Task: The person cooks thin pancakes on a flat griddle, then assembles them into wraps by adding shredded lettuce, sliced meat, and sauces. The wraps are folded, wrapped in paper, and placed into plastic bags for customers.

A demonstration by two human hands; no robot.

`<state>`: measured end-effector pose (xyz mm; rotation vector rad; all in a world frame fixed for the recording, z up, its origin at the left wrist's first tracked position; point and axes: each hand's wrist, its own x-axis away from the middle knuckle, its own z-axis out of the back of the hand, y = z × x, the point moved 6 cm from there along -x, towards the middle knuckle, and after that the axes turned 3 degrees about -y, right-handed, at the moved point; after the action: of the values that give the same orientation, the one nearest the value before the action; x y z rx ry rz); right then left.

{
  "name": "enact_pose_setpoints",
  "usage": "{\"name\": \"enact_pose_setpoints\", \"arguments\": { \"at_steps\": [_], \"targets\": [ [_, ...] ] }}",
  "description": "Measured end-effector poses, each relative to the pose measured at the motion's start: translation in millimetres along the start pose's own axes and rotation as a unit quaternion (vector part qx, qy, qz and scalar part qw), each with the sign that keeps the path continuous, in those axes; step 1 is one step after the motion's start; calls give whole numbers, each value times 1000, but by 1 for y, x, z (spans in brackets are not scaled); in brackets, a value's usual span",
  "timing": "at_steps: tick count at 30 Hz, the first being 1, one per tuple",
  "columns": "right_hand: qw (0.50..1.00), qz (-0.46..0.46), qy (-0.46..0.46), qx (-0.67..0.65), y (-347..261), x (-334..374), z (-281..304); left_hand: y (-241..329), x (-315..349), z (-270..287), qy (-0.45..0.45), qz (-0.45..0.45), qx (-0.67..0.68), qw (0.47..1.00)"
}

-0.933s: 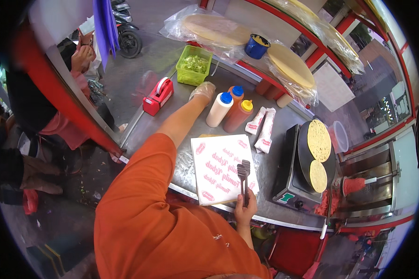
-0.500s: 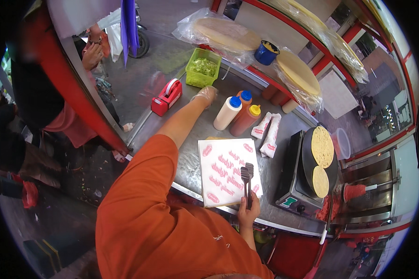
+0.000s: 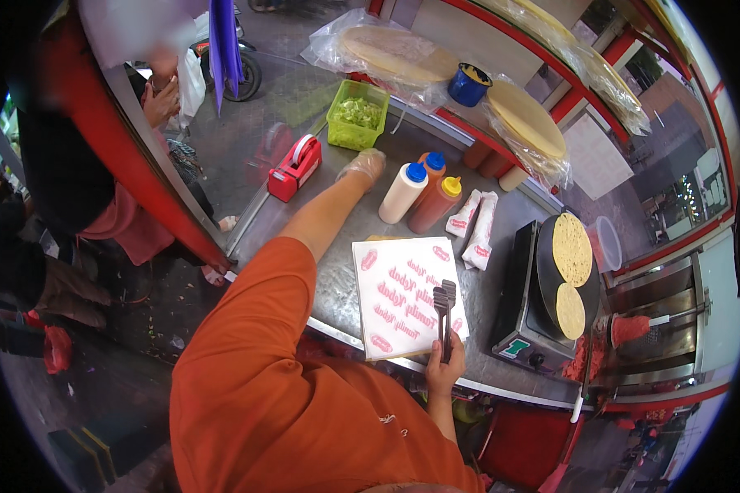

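The left hand in a clear plastic glove is hiding its fingertips, leaving unclear whether it is gripping anything. The right bare hand is covering the ends of the black tongs. White red-printed paper is concealing most of a flat tan layer, its material not showing clearly. The white blue-capped squeeze bottle is partly blocking an orange blue-capped squeeze bottle.
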<state>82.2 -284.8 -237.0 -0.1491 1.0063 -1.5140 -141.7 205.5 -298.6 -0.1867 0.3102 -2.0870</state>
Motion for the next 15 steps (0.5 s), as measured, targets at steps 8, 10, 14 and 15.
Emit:
{"name": "enact_pose_setpoints", "arguments": {
  "at_steps": [8,10,14,15],
  "targets": [
    [999,33,10,29,-7,0,1,-49,10,-15,-12,195,156,968],
    [999,29,5,30,-7,-1,1,-66,14,-27,-21,246,181,952],
    [1000,13,-2,12,-3,0,-2,-63,32,-17,46,209,232,949],
    [1000,9,-7,-11,-1,1,-2,-55,43,-6,62,164,242,954]
  ]
}}
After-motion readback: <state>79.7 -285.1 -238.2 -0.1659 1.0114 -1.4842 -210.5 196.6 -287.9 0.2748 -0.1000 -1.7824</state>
